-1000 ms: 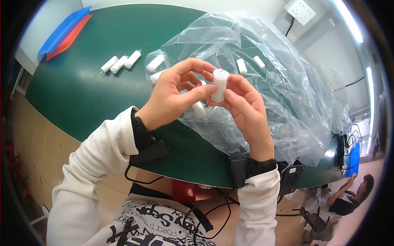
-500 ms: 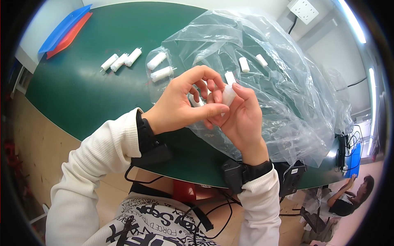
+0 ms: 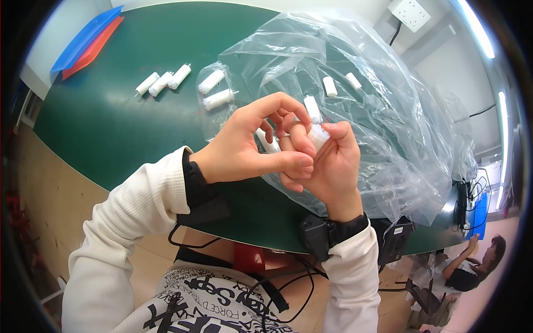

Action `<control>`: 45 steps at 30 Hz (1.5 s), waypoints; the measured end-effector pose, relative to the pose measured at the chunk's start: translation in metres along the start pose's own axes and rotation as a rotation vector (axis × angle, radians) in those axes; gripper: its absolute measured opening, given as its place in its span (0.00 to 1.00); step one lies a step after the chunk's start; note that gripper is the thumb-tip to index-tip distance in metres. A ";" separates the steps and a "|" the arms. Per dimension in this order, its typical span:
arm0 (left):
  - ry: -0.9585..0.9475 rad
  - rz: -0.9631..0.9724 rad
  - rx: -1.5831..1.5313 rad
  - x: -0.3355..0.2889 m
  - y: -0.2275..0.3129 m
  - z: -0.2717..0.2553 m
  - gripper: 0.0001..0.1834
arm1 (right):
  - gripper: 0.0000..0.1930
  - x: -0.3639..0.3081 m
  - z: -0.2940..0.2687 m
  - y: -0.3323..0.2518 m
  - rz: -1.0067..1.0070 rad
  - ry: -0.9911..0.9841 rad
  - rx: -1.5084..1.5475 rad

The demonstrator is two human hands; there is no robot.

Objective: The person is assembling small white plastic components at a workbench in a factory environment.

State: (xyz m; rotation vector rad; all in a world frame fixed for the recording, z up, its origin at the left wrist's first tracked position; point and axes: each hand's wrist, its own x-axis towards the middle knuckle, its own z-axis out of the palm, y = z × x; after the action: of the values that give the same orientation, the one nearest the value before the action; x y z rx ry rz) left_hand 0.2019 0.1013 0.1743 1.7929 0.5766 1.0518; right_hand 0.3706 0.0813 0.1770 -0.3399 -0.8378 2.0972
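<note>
My right hand is closed around a small white cylinder, its thumb and curled fingers gripping the sides, with the end tilted up. Curved in a loose C, my left hand has its thumb apart from its index finger, and both reach close to the held cylinder. Whether the left fingertips touch it, I cannot tell. Just beyond my fingers lies another white cylinder on the clear plastic bag. One more white cylinder shows partly behind my left hand.
A large crumpled clear plastic bag spreads over the right of the green table, with more white cylinders on or in it. Three white cylinders with thin shafts lie at left. Blue tray and red tray stand far left.
The held cylinder has turned and shifted slightly right and down in my right hand, so its end now shows. My left thumb has moved a little lower, away from it.
</note>
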 end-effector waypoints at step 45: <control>0.656 0.322 0.662 0.017 -0.002 -0.049 0.12 | 0.07 -0.001 -0.027 -0.023 -0.455 0.683 -0.925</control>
State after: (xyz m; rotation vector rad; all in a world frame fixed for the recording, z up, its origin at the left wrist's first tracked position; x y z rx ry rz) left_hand 0.1689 0.1394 0.1883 2.1306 1.1608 1.8576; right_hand 0.3985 0.1026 0.1730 -1.1454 -1.2462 0.9498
